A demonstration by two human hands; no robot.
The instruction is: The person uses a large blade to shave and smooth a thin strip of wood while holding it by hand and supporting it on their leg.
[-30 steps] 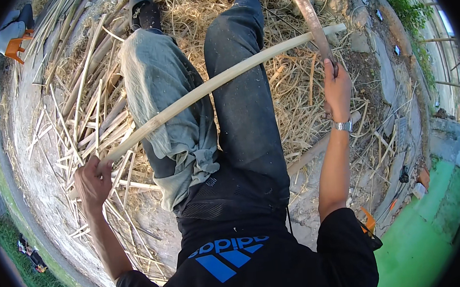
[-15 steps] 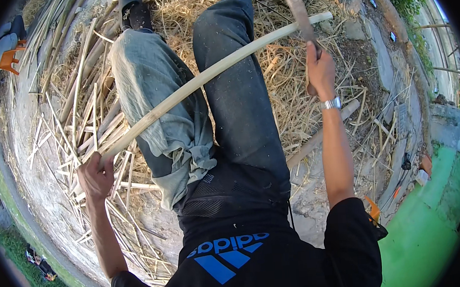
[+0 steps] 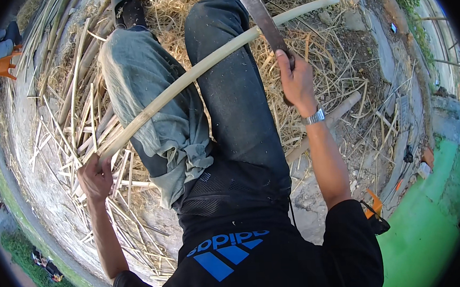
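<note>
Left hand (image 3: pixel 95 178) fingers wrapped round pale pole (image 3: pixel 193 74) – right hand (image 3: pixel 296 80) fingers gripping blade (image 3: pixel 257 13).

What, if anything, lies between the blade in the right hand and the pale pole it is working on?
Nothing visible: the blade, held in the right hand, crosses directly over the pale pole, whose lower end the left hand holds.

Counts: 1 long pale cane (image 3: pixel 198 73), 1 big knife (image 3: pixel 258 13), 2 hands, left (image 3: pixel 95 177) and right (image 3: pixel 296 80), 1 wristwatch (image 3: pixel 313 117), 1 orange stool (image 3: pixel 7 66), loose cane strips (image 3: pixel 78 111) too many to count.
</note>
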